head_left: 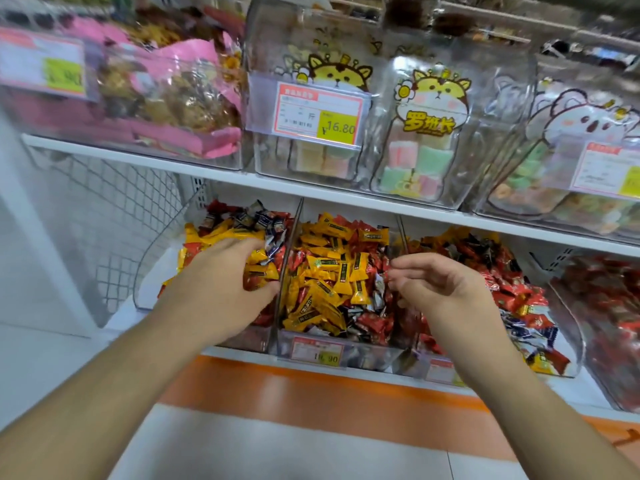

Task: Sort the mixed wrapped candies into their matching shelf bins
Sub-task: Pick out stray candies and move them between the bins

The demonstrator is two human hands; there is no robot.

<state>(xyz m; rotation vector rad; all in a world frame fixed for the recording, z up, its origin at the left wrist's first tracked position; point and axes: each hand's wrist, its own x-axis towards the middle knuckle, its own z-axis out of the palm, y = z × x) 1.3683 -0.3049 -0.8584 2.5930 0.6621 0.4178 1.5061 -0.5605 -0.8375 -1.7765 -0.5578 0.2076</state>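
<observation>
Meanwhile, we dug our left hand (pixel 228 268) into the left bin (pixel 145 271), fingers curled around yellow candies (pixel 258 259); our right hand (pixel 440 282) hovered over the middle bin (pixel 367 355), fingertips loosely pinched, contents unclear. Next, we judged, came lifting misplaced yellows across the divider (pixel 289 244).

Two bare forearms come up from the bottom edge, no sleeves anywhere along them. The left hand (pixel 221 271) wears no glove, ring or bracelet behind its fingers. The right hand (pixel 446 285) is equally plain: short nails at the fingertips (pixel 394 263), nothing at the wrist behind them, no watch or strap showing.
</observation>
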